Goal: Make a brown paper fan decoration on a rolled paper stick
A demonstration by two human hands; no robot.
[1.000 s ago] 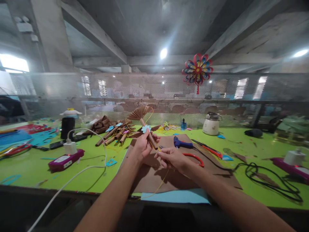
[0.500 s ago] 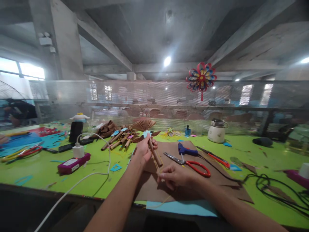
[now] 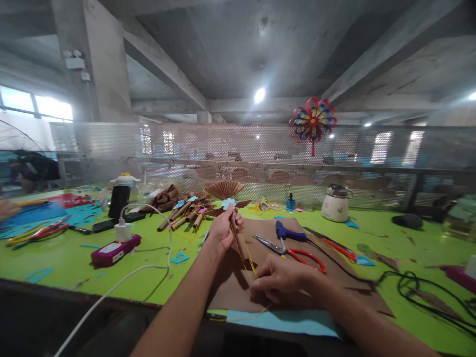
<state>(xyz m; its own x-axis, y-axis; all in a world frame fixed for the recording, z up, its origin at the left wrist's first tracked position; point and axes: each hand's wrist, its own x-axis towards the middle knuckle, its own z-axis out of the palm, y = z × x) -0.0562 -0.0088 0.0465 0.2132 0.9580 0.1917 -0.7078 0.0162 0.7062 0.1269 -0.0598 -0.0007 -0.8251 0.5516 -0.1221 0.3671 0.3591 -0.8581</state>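
My left hand (image 3: 226, 229) is closed around the brown paper fan (image 3: 225, 189), near the light-blue paper flower (image 3: 228, 203) at its base; the rolled brown handle (image 3: 241, 245) slants down from the fist. Yellow string (image 3: 250, 259) runs from the handle to my right hand (image 3: 273, 278), whose fingers are pinched on it low and to the right. Below both hands lies a brown paper sheet (image 3: 230, 292). Red-handled scissors (image 3: 307, 258) and a blue glue gun (image 3: 292, 233) rest on it.
Several brown rolled pieces (image 3: 191, 213) lie behind my left hand. A purple power strip (image 3: 116, 250) with a white cable is at the left, a cream kettle (image 3: 335, 204) at the back right. Black cable (image 3: 420, 292) coils at the right. Another person's hand (image 3: 7, 210) shows far left.
My right hand has moved slightly down and right, away from the handle's end, and the yellow string now stretches between them. The fan shows more fully above my left hand.
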